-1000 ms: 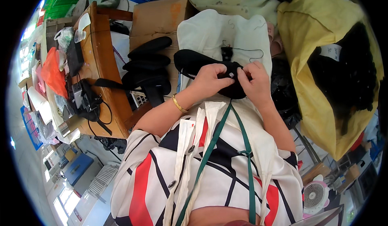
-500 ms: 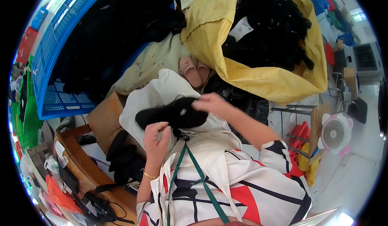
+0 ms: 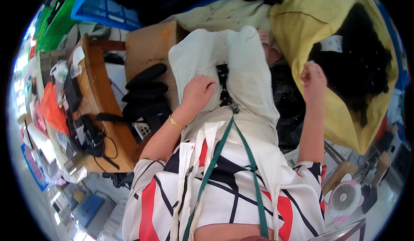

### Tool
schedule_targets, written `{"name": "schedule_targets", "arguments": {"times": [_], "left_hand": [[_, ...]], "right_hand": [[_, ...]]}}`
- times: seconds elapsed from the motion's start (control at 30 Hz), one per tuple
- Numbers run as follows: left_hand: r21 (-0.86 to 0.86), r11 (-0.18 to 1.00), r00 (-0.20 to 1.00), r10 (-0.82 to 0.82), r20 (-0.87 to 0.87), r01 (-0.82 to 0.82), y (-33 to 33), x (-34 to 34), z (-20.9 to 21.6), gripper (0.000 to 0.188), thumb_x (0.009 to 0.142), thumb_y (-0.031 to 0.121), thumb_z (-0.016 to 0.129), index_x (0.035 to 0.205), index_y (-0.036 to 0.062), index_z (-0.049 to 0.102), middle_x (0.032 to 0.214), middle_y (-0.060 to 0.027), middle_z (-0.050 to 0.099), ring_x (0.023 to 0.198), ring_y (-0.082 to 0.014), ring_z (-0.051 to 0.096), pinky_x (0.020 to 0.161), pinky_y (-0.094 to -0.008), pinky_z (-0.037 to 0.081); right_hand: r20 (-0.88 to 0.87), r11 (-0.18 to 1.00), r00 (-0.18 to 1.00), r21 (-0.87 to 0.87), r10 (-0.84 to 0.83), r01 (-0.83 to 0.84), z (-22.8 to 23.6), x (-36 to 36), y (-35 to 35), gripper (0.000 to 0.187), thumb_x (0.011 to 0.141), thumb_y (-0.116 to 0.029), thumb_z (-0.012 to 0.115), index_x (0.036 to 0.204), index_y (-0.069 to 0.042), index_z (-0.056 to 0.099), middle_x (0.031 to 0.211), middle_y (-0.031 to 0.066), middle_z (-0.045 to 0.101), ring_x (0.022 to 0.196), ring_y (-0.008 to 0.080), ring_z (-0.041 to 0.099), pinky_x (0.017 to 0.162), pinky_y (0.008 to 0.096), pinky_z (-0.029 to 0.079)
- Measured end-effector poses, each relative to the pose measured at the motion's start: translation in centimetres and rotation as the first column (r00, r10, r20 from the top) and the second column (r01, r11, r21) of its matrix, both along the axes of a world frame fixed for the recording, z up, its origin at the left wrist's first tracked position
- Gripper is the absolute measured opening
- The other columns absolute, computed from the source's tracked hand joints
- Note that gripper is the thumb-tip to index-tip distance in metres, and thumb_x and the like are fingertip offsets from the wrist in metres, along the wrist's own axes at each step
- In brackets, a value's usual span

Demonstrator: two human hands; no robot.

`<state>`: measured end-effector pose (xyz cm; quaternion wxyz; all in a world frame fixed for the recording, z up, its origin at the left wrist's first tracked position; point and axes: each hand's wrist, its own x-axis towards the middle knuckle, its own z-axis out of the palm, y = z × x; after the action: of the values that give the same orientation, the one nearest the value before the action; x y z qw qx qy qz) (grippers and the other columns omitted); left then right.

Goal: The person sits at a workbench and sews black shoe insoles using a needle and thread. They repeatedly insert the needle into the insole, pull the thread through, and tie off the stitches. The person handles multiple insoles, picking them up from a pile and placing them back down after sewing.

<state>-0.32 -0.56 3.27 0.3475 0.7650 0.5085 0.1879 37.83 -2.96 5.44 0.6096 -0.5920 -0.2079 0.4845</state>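
My left hand (image 3: pixel 199 92) is raised over my lap, its fingers curled in; whatever they may hold is hidden. My right hand (image 3: pixel 313 78) is lifted to the right, beside the rim of a yellow sack (image 3: pixel 297 21). Its fingers are bent and pressed together, and I cannot make out anything in them. Inside the sack lies a heap of black pieces (image 3: pixel 366 64) with a white paper slip (image 3: pixel 332 44) on top. A white cloth (image 3: pixel 252 68) covers my knees, with speckled black material (image 3: pixel 223 83) in the gap between them.
Several padded black pieces (image 3: pixel 146 78) are stacked at the left against a cardboard box (image 3: pixel 151 42). Further left stands a wooden table (image 3: pixel 97 94) with cables and bags. A blue crate (image 3: pixel 103 8) is at the far left, pink slippers (image 3: pixel 271 47) ahead, a fan (image 3: pixel 345 195) at the right.
The black cloth piece that was between my hands is no longer in them. My right hand has moved away to the right, toward the yellow sack. The whole view has swung leftward.
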Motion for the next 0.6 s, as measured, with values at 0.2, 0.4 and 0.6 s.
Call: {"name": "schedule_targets", "arguments": {"times": [0.2, 0.4, 0.6], "left_hand": [[0.026, 0.999, 0.988, -0.043, -0.152, 0.047, 0.3, 0.9, -2.3, 0.01, 0.086, 0.009, 0.058, 0.086, 0.0028, 0.065, 0.084, -0.0143, 0.062, 0.086, -0.0344, 0.06, 0.074, -0.0448, 0.049], [0.141, 0.976, 0.933, -0.109, -0.342, 0.165, 3.0, 4.6, -3.7, 0.008, 0.086, 0.01, 0.058, 0.089, 0.0032, 0.061, 0.092, -0.0139, 0.061, 0.086, -0.0345, 0.059, 0.075, -0.0468, 0.05], [0.492, 0.868, 0.875, 0.188, -0.446, 0.064, 7.1, 2.5, -1.1, 0.02, 0.086, 0.021, 0.062, 0.097, 0.0047, 0.058, 0.098, -0.012, 0.062, 0.091, -0.0326, 0.06, 0.075, -0.0458, 0.05]], "right_hand": [[0.065, 0.903, 0.904, -0.12, 0.422, -0.413, -2.0, -9.2, -1.1, 0.019, 0.098, -0.02, 0.06, 0.094, -0.002, 0.066, 0.08, -0.0014, 0.06, 0.069, 0.0053, 0.053, 0.067, 0.0233, 0.048], [0.312, 0.808, 0.746, -0.204, 0.588, -0.552, -2.3, -12.3, -1.6, 0.017, 0.096, -0.016, 0.063, 0.092, 0.0, 0.066, 0.081, 0.0006, 0.061, 0.071, 0.0063, 0.052, 0.064, 0.0225, 0.044], [0.87, 0.906, 0.449, 0.006, 0.204, -0.422, -1.7, -12.0, -1.2, 0.009, 0.09, -0.009, 0.065, 0.095, -0.001, 0.065, 0.084, 0.0117, 0.061, 0.074, 0.0256, 0.058, 0.069, 0.0346, 0.048]]}}
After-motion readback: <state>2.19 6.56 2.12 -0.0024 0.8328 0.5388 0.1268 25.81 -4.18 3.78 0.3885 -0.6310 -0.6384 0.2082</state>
